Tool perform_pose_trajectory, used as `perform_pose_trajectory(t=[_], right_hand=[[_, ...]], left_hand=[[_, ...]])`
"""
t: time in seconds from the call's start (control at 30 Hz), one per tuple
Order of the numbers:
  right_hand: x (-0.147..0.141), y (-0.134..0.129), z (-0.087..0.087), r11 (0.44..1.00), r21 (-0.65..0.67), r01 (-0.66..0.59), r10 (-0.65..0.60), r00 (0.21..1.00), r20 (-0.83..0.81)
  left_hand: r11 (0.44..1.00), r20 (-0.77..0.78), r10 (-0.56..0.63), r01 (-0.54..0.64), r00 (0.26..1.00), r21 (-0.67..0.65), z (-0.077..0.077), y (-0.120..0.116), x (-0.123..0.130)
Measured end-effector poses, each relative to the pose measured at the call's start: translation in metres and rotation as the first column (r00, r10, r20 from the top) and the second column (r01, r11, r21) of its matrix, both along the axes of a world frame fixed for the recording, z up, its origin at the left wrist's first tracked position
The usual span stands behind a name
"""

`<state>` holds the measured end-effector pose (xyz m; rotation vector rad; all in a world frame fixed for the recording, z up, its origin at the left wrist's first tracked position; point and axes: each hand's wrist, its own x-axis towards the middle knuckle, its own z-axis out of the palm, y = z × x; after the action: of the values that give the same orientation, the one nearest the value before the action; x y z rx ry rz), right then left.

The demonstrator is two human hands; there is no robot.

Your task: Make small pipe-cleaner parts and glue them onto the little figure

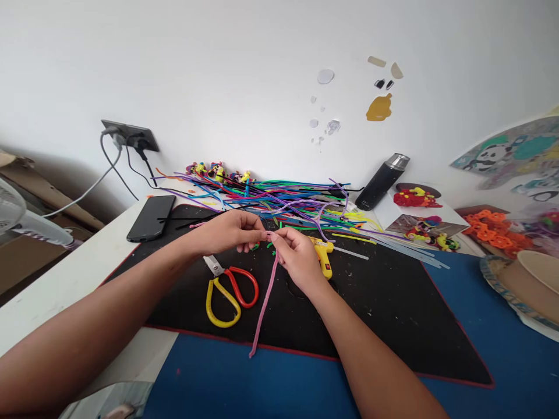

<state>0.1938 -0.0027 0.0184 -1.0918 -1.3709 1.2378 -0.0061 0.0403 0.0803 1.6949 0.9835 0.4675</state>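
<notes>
A pink pipe cleaner [268,297] runs from between my fingertips down over the black mat [362,326], its free end at the mat's front edge. My left hand [233,231] pinches its upper part from the left. My right hand [297,254] pinches it too, with the fingertips of both hands almost touching. Scissors with one yellow and one red handle [223,299] lie open on the mat below my left hand. A yellow glue gun [323,256] rests just behind my right hand and is partly hidden by it. Small green pieces show behind the fingertips.
Many coloured pipe cleaners [288,201] are heaped along the wall. A phone [152,218] lies at the left, a black bottle [382,181] leans at the back right. Small colourful figures [218,170] stand behind the heap; orange pieces [491,230] and a round container [519,285] are at the right.
</notes>
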Motion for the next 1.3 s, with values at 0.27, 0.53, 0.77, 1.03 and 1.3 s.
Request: perform_pose_trajectory(t=[0.27, 0.53, 0.77, 1.03, 1.3], right_hand=[[0.001, -0.001, -0.001, 0.999, 0.031, 0.013, -0.015, 0.999, 0.044], [0.002, -0.001, 0.003, 0.999, 0.029, 0.012, -0.013, 0.999, 0.044], [0.0, -0.001, 0.004, 1.0, 0.021, 0.004, -0.005, 0.999, 0.031], [0.0, -0.003, 0.005, 0.999, 0.037, -0.019, 0.017, 0.999, 0.046], [0.001, -0.005, 0.01, 0.998, 0.038, -0.057, 0.057, 0.998, 0.001]], left_hand=[[0.985, 0.116, 0.008, 0.013, 0.993, -0.175, -0.006, 0.003, -0.003], [0.998, 0.049, -0.038, 0.041, 0.998, -0.045, -0.003, 0.008, -0.009], [0.992, -0.092, -0.025, 0.036, 0.995, 0.117, 0.0, -0.001, -0.003], [0.999, 0.087, 0.035, -0.038, 0.996, 0.032, -0.009, 0.0, 0.002], [0.998, 0.14, 0.057, -0.054, 0.989, -0.023, -0.003, 0.0, 0.001]])
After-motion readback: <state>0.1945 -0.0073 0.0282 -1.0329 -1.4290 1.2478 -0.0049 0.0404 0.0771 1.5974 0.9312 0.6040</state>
